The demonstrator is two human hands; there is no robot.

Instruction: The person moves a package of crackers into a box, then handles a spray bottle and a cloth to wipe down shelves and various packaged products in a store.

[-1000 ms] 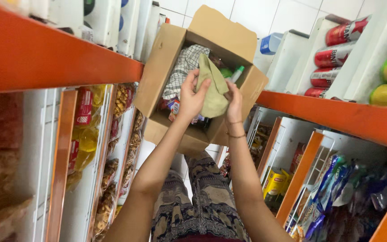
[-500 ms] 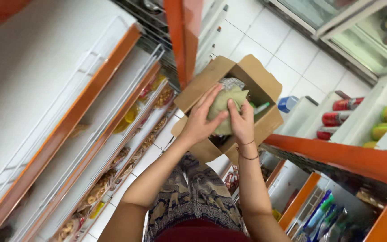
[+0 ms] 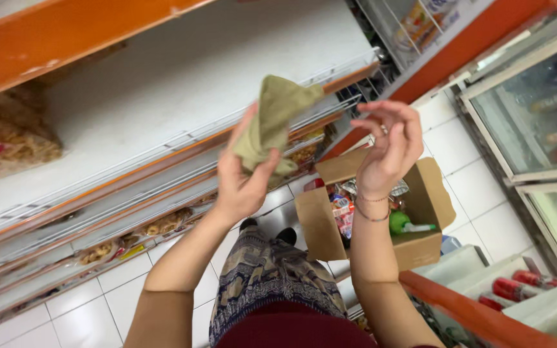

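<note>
Left hand point(image 3: 243, 183) grips olive cloth point(image 3: 272, 122) — long axis upright, tip up-right.

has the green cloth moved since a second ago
Yes. The green cloth was down in the cardboard box; now the left hand holds it raised, clear of the box.

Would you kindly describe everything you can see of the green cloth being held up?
The green cloth is olive, soft and crumpled, apparently plain woven fabric, bunched into a loose wad with folds at its top. The left hand grips its lower part, thumb and fingers wrapped around it, holding it in the air in front of the white shelf. The right hand is open beside it, not touching it.
</note>
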